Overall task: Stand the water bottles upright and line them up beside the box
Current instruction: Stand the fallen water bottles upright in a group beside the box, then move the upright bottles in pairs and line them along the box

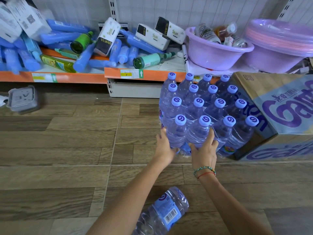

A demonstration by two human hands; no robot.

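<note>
just beyond both hands, on the wooden floor (67, 146), sixteen water bottles (199, 106) stand upright in a four-by-four block, caps up, packed touching one another, with the block's right side against the cardboard box (271, 106). the left hand (165, 146) rests on the near-left corner bottle (177, 133), fingers spread along its left side and thumb low near its base; they look fairly straight, pressing rather than wrapping. the right hand (205, 150) is laid against the second bottle of the near row (199, 131), fingers straight and pointing up between it and the bottle to its right, thumb spread towards the left hand. behind the hands, close to the person and between the two forearms, one more bottle (166, 212) lies on its side on the floor. far past the hands, a low shelf (71, 77) carries fallen blue bottles (81, 56), green bottles (149, 61), white packs (106, 36) and purple basins (216, 50).
</note>
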